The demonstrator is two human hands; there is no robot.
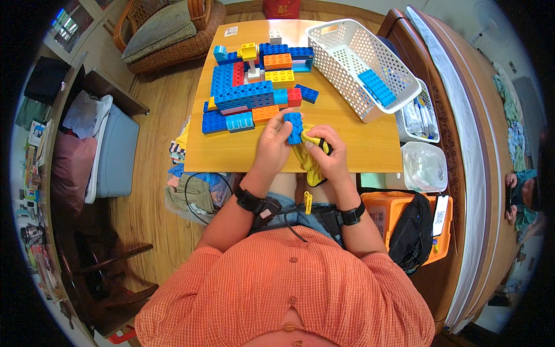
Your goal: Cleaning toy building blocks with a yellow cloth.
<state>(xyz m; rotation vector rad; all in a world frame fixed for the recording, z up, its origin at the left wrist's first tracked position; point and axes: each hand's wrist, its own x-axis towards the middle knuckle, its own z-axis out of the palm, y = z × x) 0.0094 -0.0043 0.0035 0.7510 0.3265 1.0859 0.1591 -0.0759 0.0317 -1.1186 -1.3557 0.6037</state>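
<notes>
My left hand (275,141) grips a blue toy building brick (293,128) above the near part of the wooden table (225,152). In my right hand (328,152) is a yellow cloth (308,162) with black parts, bunched close to the brick's right side and hanging over the table edge. Just beyond my hands stands an assembly of toy bricks (245,96), mostly blue, with an orange brick (265,114), a red brick (294,97) and a yellow brick (279,77). A dark blue brick (307,93) lies to its right.
A white perforated basket (364,106) at the table's right holds a blue brick plate (376,88). Beyond the assembly is a white brick (275,36). Right of the table are a clear plastic container (424,167) and an orange box (377,201). Another person (524,195) is at the far right.
</notes>
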